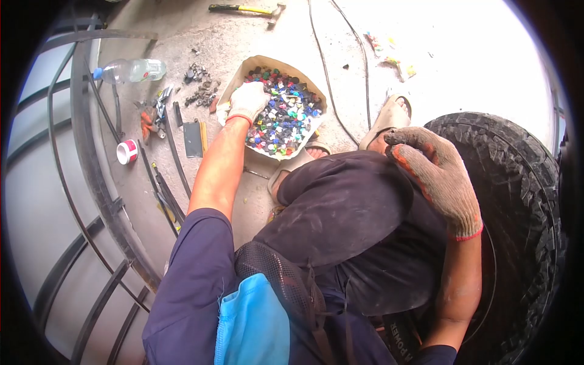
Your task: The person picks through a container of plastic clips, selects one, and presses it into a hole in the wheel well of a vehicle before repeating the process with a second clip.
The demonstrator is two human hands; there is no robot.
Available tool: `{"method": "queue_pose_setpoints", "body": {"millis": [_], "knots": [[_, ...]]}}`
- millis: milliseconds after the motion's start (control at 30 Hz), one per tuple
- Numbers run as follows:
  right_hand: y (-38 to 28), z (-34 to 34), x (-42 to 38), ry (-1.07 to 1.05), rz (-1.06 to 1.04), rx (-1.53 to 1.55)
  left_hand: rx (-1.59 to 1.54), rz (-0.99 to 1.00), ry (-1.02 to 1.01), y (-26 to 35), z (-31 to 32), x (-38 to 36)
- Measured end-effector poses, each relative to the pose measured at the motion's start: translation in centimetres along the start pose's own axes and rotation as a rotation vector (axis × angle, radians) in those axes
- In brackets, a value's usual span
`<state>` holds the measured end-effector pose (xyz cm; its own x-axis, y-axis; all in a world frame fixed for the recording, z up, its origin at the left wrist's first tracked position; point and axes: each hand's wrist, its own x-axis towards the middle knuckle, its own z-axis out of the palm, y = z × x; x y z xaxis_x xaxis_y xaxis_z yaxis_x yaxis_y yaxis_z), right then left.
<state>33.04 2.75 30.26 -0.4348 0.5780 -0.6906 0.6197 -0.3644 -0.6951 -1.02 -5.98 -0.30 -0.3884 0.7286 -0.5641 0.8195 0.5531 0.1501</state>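
Observation:
My left hand (pixel 249 102), in a pale knitted glove with a red cuff, reaches into a wide open sack (pixel 228 91) on the floor. Its fingertips are hidden among many small coloured pieces (pixel 283 109) that look like plastic caps. My right hand (pixel 435 173) wears a dirty grey glove with orange patches and hovers above my right knee, beside a large black tyre (pixel 511 158). Its fingers curl inward, and whether they hold anything cannot be made out.
A plastic bottle (pixel 131 71), a red and white cup (pixel 126 152), dark scraps (pixel 201 85), a flat dark plate (pixel 193 139) and metal bars lie left. A hammer (pixel 246 10) is at the top. Black cables (pixel 322 61) cross the floor behind the sack; a metal frame (pixel 91 146) stands left.

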Motion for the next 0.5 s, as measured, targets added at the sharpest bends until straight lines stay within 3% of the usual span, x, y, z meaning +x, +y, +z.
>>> {"method": "queue_pose_setpoints", "body": {"millis": [167,233,267,300,367,400,500], "knots": [[0.0,0.0,0.1,-0.010,-0.017,-0.020,0.051,0.008,0.025,0.5,1.0,-0.1],[0.1,-0.3,0.0,0.007,-0.002,-0.049,-0.651,0.102,0.014,0.2,0.2,-2.1],[0.2,-0.3,0.0,0.005,-0.019,-0.004,-0.897,-0.135,-0.149,0.6,-1.0,-3.3],[0.4,-0.3,0.1,-0.003,-0.035,0.042,-0.889,-0.133,-0.152,0.1,-0.4,-3.1],[0.6,-0.3,0.2,-0.005,-0.033,0.047,-1.557,-0.279,-0.426,-2.4,1.9,-3.0],[0.7,-0.3,0.2,-0.003,-0.034,0.044,-1.749,-0.180,-0.479,-2.9,2.2,-3.6],[0.8,-0.2,0.2,-0.022,-0.040,0.011,-1.969,-0.225,-0.413,-3.2,3.1,-4.8]]}}
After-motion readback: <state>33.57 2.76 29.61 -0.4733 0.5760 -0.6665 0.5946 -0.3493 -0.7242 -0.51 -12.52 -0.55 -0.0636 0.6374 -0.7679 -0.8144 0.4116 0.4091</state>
